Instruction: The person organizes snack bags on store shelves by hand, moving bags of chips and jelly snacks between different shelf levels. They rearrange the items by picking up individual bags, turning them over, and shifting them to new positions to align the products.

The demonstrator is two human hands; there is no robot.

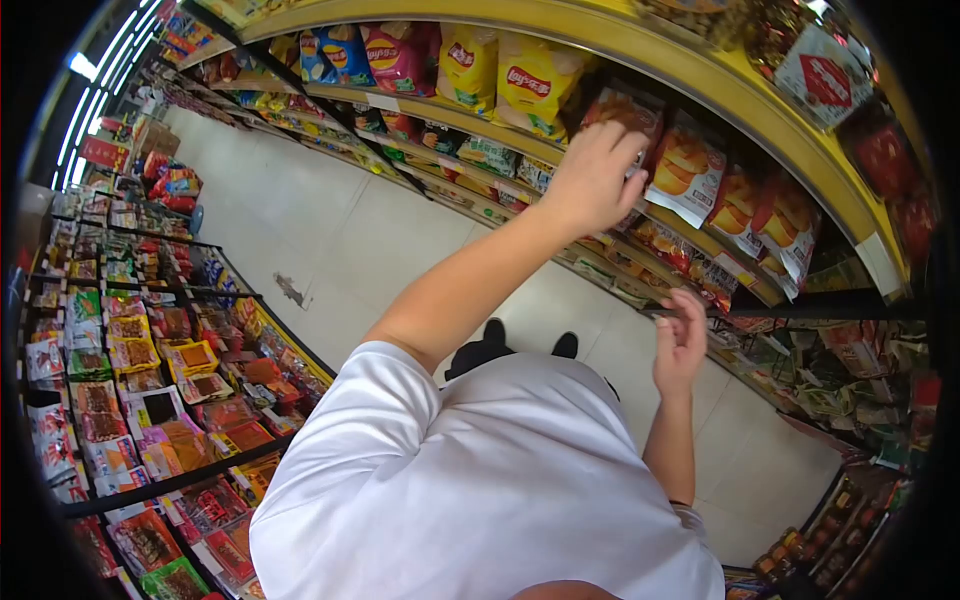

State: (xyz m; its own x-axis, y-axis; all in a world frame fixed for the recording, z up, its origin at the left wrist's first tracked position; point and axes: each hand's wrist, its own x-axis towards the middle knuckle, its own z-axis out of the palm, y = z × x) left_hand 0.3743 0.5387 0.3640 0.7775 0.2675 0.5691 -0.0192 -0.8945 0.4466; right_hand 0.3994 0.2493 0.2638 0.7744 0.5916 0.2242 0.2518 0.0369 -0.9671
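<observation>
My left hand (602,178) reaches to the shelf, its fingers bent and closed on the front of a reddish-brown snack bag (627,108). The hand covers the lower part of that bag. Just right of it stands a white snack bag with a picture of golden bread (687,168), and more bags of a similar print (785,225) follow along the row. Yellow Lay's chip bags (538,82) stand to the left. My right hand (681,340) hangs in the air below the shelf, fingers loosely bent and apart, holding nothing.
A yellow shelf edge (700,75) curves above the bags. Lower shelves (480,165) carry more packets. Behind on the left, a slanted rack (170,370) is full of small snack packets. Pale floor tiles (390,230) run between, with a grey scrap (290,288) on them.
</observation>
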